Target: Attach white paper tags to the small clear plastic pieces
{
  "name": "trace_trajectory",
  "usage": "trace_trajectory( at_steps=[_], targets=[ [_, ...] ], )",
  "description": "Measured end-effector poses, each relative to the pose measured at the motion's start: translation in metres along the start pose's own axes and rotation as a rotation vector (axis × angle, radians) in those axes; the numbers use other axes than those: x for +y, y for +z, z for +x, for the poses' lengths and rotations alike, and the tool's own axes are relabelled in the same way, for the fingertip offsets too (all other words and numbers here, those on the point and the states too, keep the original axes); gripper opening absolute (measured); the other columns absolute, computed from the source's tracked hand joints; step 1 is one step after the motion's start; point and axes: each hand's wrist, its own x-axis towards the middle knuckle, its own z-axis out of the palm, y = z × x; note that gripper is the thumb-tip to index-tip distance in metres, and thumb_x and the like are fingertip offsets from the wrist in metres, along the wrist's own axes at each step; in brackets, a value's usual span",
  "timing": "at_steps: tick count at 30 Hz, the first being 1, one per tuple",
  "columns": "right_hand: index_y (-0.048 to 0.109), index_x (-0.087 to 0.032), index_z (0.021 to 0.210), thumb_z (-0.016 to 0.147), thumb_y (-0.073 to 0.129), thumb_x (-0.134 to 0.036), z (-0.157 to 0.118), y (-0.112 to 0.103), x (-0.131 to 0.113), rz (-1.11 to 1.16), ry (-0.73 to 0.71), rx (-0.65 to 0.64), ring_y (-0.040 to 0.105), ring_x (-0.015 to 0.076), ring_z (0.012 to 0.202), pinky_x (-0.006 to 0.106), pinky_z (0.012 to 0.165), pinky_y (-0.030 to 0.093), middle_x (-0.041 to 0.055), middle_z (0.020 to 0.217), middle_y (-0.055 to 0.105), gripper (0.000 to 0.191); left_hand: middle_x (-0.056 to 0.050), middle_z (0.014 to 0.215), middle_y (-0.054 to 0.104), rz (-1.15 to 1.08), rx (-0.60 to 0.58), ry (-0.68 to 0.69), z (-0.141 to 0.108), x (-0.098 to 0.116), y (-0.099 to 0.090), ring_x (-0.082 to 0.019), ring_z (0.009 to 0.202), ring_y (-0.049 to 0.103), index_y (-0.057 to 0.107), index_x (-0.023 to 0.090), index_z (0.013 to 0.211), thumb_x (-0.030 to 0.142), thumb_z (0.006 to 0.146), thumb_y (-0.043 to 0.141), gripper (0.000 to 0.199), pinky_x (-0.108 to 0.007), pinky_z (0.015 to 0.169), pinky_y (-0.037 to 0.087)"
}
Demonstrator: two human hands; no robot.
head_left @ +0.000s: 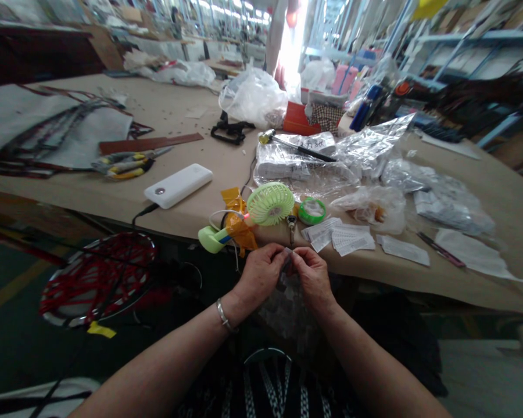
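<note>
Head view shows the left hand (259, 273) and right hand (311, 274) meeting fingertip to fingertip, both pinching one small dark piece (287, 258), probably a tag or clip; it is too small to tell. It sits between the two grips, equally near each. Just beyond them lie one green mini fan (270, 203), one green tape roll (311, 210) and one white power bank (178, 185).

fan (270, 203) left of tape roll (311, 210)
</note>
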Motion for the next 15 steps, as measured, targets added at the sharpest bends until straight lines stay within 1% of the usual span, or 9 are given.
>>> trace_trajectory(
  at_steps=[4, 8, 15],
  targets=[
    [0.058, -0.018, 0.075, 0.076, 0.062, -0.035, 0.0010, 0.0038, -0.0011, 0.040, -0.012, 0.020, 0.049, 0.0092, 0.049, 0.022, 0.050, 0.040, -0.0049, 0.057, 0.054, 0.016, -0.001, 0.066, 0.064, 0.075, 0.027, 0.065, 0.0049, 0.0001, -0.0005, -0.011, 0.061, 0.055, 0.066, 0.016, 0.073, 0.028, 0.083, 0.048, 0.024, -0.020, 0.058, 0.037],
    [0.058, -0.019, 0.076, 0.074, 0.062, -0.035, 0.0036, 0.0057, -0.0009, 0.076, -0.012, 0.038, 0.050, 0.0095, 0.050, 0.022, 0.049, 0.042, -0.0046, 0.058, 0.054, 0.017, -0.001, 0.065, 0.064, 0.098, 0.023, 0.106, 0.0072, -0.0013, -0.0005, -0.011, 0.060, 0.054, 0.066, 0.016, 0.072, 0.027, 0.084, 0.047, 0.025, -0.020, 0.057, 0.037],
    [0.058, -0.018, 0.074, 0.070, 0.065, -0.033, 0.0095, 0.0071, -0.0035, 0.097, -0.004, 0.065, 0.050, 0.0094, 0.047, 0.022, 0.048, 0.042, -0.0052, 0.056, 0.055, 0.017, -0.001, 0.067, 0.065, 0.119, 0.037, 0.129, 0.0103, -0.0004, 0.0003, -0.011, 0.061, 0.055, 0.067, 0.017, 0.074, 0.026, 0.084, 0.047, 0.024, -0.020, 0.058, 0.037]
  ],
)
